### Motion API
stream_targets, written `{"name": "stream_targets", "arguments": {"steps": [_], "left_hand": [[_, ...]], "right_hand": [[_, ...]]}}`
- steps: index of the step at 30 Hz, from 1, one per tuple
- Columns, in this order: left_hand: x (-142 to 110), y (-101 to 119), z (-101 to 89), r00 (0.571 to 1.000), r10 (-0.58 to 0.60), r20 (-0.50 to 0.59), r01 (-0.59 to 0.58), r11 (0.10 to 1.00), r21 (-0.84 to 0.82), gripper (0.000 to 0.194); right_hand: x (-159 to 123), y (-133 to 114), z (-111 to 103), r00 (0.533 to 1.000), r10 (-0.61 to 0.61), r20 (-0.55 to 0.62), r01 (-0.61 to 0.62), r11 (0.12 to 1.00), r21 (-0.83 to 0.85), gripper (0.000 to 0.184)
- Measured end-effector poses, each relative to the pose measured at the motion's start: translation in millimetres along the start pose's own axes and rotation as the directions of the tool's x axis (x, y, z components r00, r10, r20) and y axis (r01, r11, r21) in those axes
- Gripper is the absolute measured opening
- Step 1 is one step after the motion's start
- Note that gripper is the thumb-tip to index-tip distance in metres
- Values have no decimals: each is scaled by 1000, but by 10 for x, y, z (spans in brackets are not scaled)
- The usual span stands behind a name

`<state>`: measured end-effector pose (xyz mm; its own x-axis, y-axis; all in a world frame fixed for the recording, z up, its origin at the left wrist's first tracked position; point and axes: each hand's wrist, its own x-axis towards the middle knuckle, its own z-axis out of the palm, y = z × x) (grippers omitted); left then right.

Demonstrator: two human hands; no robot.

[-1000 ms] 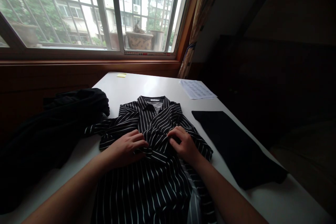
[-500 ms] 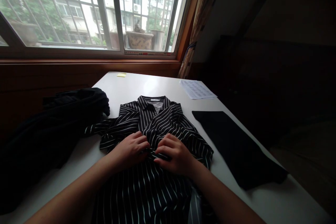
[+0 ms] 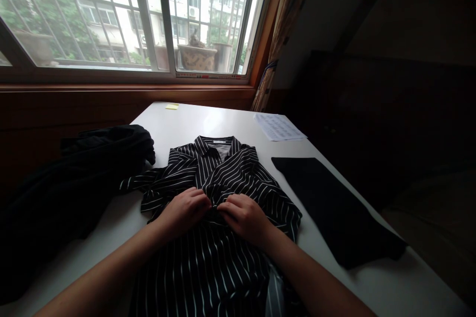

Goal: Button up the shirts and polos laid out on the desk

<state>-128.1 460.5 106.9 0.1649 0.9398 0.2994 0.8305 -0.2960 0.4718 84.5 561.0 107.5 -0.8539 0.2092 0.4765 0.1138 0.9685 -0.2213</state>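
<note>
A black shirt with white stripes [image 3: 208,262] lies on the white table [image 3: 230,121], its collar toward the window and its lower part toward me. At the middle of its front, my left hand [image 3: 189,208] is closed with its fingers pinching the cloth. Close beside it, my right hand [image 3: 243,215] is closed on the same part of the front, thumb and fingers together. The cloth bunches in folds around both hands. Whatever lies under my fingertips, such as a button, is hidden.
Dark, heaped clothing [image 3: 85,173] is at the left. A folded black garment [image 3: 334,208] lies flat at the right. Printed sheets [image 3: 279,127] rest near the far right edge, and a yellow sticky note [image 3: 171,106] sits at the far left. A barred window [image 3: 130,15] rises behind.
My right hand has moved slightly left, and its fingers have closed onto the cloth beside my left hand. The left hand has barely shifted.
</note>
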Motion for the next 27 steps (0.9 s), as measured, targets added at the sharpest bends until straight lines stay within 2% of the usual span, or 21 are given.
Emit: {"name": "stream_targets", "arguments": {"steps": [7,14,19,27], "left_hand": [[34,1,-31,998,-62,-11,56,959,-279,17],[44,27,-87,976,-213,50,212,868,-450,24],[46,57,-67,978,-193,81,208,873,-442,22],[0,216,-70,999,-27,37,37,954,-299,18]], "right_hand": [[-15,9,-35,999,-43,2,43,999,-8,20],[-17,9,-82,999,-39,-8,39,999,35,24],[-27,20,-84,996,-35,-79,40,996,75,27],[-37,-2,-61,995,15,-98,1,986,165,26]]}}
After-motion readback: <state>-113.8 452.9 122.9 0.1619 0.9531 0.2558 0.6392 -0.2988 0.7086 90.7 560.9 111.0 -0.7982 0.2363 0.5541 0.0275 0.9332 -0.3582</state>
